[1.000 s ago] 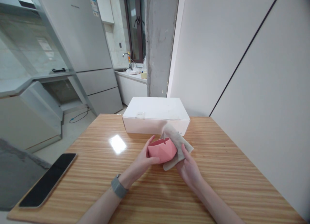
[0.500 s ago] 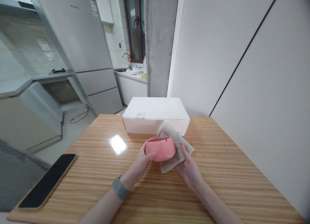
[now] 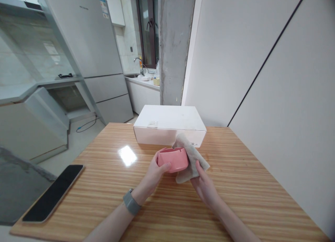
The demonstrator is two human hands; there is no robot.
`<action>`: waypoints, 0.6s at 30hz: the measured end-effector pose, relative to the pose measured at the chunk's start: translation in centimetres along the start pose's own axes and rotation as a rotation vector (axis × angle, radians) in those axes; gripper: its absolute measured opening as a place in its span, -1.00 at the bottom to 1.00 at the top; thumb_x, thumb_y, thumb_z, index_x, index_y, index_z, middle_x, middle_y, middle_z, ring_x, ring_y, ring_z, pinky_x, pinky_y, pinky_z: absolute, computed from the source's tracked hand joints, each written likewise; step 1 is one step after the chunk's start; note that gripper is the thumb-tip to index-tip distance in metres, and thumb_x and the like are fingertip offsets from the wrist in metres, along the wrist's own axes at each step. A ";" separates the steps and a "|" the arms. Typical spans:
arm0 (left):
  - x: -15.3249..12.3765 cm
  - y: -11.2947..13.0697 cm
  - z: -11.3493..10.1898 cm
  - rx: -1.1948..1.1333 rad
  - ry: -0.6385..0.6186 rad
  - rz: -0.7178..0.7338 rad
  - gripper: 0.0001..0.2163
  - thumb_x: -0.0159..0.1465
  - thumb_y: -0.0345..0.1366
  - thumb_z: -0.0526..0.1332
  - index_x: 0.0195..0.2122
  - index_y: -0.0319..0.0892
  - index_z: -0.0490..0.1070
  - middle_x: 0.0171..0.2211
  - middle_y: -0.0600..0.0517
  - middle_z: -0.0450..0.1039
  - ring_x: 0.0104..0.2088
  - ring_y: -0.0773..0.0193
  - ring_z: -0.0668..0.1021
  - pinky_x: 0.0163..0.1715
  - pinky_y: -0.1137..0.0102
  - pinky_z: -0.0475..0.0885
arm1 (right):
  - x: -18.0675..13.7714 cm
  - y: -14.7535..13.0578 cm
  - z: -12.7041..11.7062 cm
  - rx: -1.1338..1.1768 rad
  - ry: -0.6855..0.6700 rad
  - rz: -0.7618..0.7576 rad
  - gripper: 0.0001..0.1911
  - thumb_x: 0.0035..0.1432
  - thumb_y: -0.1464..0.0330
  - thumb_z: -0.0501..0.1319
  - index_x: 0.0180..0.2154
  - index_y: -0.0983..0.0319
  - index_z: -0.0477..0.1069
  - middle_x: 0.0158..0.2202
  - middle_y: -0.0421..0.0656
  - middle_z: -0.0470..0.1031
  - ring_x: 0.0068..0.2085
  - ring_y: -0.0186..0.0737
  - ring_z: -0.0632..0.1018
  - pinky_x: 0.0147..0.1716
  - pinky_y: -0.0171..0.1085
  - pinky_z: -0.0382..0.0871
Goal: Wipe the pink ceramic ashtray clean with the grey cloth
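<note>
My left hand (image 3: 154,173) grips a small pink bowl-like dish (image 3: 172,159) by its left side, holding it just above the wooden table (image 3: 110,186). A grey watch sits on that wrist. My right hand (image 3: 205,188) holds a beige cloth (image 3: 192,157) pressed against the dish's right side and underside. The cloth wraps partly behind the dish, so part of it is hidden.
A white closed box (image 3: 169,125) lies on the table right behind the dish. A black phone (image 3: 53,193) lies face up near the table's left front corner. A white wall runs along the right; a concrete pillar, fridge and kitchen counter stand beyond.
The dish has turned in my left hand, its rim now tipped more upright. The cloth in my right hand shifted slightly against its side.
</note>
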State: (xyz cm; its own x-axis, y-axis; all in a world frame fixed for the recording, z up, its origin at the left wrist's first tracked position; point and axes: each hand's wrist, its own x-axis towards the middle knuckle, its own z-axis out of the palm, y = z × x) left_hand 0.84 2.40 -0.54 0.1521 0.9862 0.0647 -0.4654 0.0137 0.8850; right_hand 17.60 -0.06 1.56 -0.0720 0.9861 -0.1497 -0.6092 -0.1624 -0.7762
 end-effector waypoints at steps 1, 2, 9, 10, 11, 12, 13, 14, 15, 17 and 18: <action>0.1 -0.1 -0.2 0.010 0.013 0.000 -0.30 -0.04 -0.10 0.46 0.11 -0.21 0.31 0.11 -0.25 0.39 0.08 -0.09 0.45 0.07 0.11 0.34 | 0.0 0.1 0.0 -0.007 0.006 -0.009 -0.44 -0.12 -0.03 0.40 -0.09 0.07 0.55 0.10 -0.19 0.51 0.29 0.02 0.28 0.30 -0.01 0.05; 0.2 -0.2 -0.3 0.020 0.030 0.000 -0.31 -0.04 -0.10 0.46 0.10 -0.22 0.32 0.09 -0.25 0.41 0.07 -0.08 0.46 0.06 0.11 0.34 | -0.1 0.2 0.0 -0.015 0.007 -0.017 -0.47 -0.13 -0.02 0.41 -0.11 0.07 0.56 0.09 -0.19 0.52 0.29 0.01 0.28 0.31 -0.02 0.04; 0.3 -0.4 -0.4 -0.027 0.131 -0.036 -0.37 0.00 -0.19 0.46 0.08 -0.18 0.31 0.04 -0.17 0.45 0.04 0.02 0.47 0.08 0.16 0.30 | -0.3 1.0 -0.3 -0.027 0.022 -0.023 -0.53 -0.17 0.03 0.45 -0.18 0.06 0.58 0.02 -0.21 0.58 0.27 -0.02 0.31 0.33 -0.02 -0.05; 0.2 -0.3 -0.2 -0.078 0.119 -0.048 -0.42 0.03 -0.18 0.43 0.07 -0.18 0.33 0.04 -0.15 0.45 0.05 0.03 0.47 0.09 0.17 0.29 | -0.2 1.0 -0.3 -0.018 0.038 -0.018 -0.53 -0.18 0.04 0.46 -0.19 0.05 0.58 0.01 -0.22 0.58 0.27 -0.02 0.32 0.33 -0.03 -0.02; 0.2 -0.1 0.0 -0.136 0.101 -0.060 -0.49 0.08 -0.15 0.39 0.04 -0.18 0.36 0.04 -0.14 0.46 0.06 0.04 0.45 0.11 0.17 0.27 | -0.2 0.9 -0.4 -0.006 0.053 -0.009 -0.52 -0.19 0.03 0.46 -0.19 0.06 0.58 0.01 -0.22 0.58 0.26 -0.02 0.32 0.32 -0.03 0.02; 0.2 0.1 0.2 -0.193 0.081 -0.076 -0.55 0.14 -0.13 0.33 0.02 -0.18 0.39 0.04 -0.12 0.46 0.08 0.05 0.44 0.12 0.18 0.26 | -0.2 0.7 -0.3 0.006 0.068 0.002 -0.51 -0.21 0.03 0.46 -0.19 0.06 0.58 0.00 -0.21 0.59 0.26 -0.01 0.33 0.30 -0.03 0.07; 0.2 0.3 0.4 -0.237 0.062 -0.098 -0.61 0.18 -0.12 0.28 -0.01 -0.18 0.41 0.03 -0.10 0.46 0.10 0.06 0.42 0.12 0.20 0.26 | -0.2 0.4 -0.3 0.020 0.087 0.008 -0.50 -0.22 0.03 0.47 -0.19 0.06 0.58 -0.01 -0.21 0.60 0.26 -0.01 0.33 0.28 -0.03 0.12; 0.1 0.6 0.6 -0.261 0.045 -0.121 -0.65 0.21 -0.13 0.24 -0.03 -0.18 0.43 0.02 -0.09 0.46 0.11 0.06 0.41 0.12 0.21 0.26 | -0.1 0.2 -0.3 0.034 0.106 0.008 -0.49 -0.22 0.03 0.47 -0.18 0.07 0.58 -0.02 -0.20 0.60 0.26 0.00 0.33 0.27 -0.04 0.16; 0.1 0.8 0.7 -0.262 0.027 -0.141 -0.68 0.22 -0.15 0.23 -0.04 -0.17 0.44 0.02 -0.07 0.46 0.11 0.07 0.41 0.11 0.22 0.27 | -0.1 -0.1 -0.2 0.050 0.123 -0.001 -0.48 -0.22 0.03 0.47 -0.16 0.08 0.57 -0.02 -0.20 0.60 0.26 0.00 0.33 0.25 -0.04 0.20; 0.0 1.0 0.8 -0.225 -0.001 -0.151 -0.68 0.23 -0.20 0.23 -0.01 -0.16 0.43 0.05 -0.07 0.44 0.11 0.08 0.41 0.09 0.24 0.28 | 0.0 -0.6 -0.2 0.086 0.137 -0.027 -0.48 -0.18 0.04 0.45 -0.15 0.10 0.57 -0.02 -0.19 0.60 0.26 0.00 0.33 0.23 -0.06 0.24; -0.1 1.1 0.8 -0.203 -0.005 -0.138 -0.66 0.22 -0.21 0.25 0.01 -0.17 0.42 0.06 -0.09 0.43 0.11 0.08 0.41 0.09 0.25 0.28 | 0.0 -0.8 -0.2 0.104 0.130 -0.035 -0.50 -0.14 0.05 0.44 -0.14 0.11 0.56 -0.01 -0.18 0.60 0.26 0.01 0.33 0.22 -0.05 0.26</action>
State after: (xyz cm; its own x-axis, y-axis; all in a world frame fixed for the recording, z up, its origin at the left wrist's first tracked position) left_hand 1.00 2.21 0.81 0.2309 0.9718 -0.0479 -0.6057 0.1821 0.7746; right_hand 18.21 0.11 2.09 0.0489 0.9771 -0.2069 -0.6884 -0.1171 -0.7158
